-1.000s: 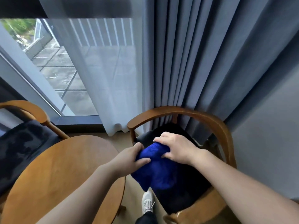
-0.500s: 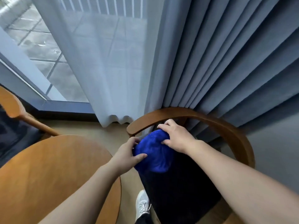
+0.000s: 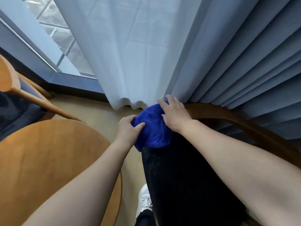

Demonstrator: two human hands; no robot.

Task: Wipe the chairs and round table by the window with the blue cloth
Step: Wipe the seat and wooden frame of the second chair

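Observation:
The blue cloth (image 3: 153, 128) is bunched over the left end of the near chair's curved wooden armrest (image 3: 228, 116). My left hand (image 3: 128, 129) grips the cloth's left side. My right hand (image 3: 174, 113) lies on top of the cloth, fingers curled over its far edge beside the curtain. The chair's black seat (image 3: 187, 185) runs down between my forearms. The round wooden table (image 3: 48, 160) is at lower left, and a second wooden chair (image 3: 9, 80) with a dark seat stands at the far left.
A sheer white curtain (image 3: 130, 54) and a grey pleated curtain (image 3: 244, 54) hang right behind the chair back. The window frame (image 3: 73, 82) runs along the floor at left. My white shoe (image 3: 144, 201) stands on the beige floor between table and chair.
Both hands carried the cloth from the seat up and away onto the left end of the armrest. The view tilted down and closer to the chair.

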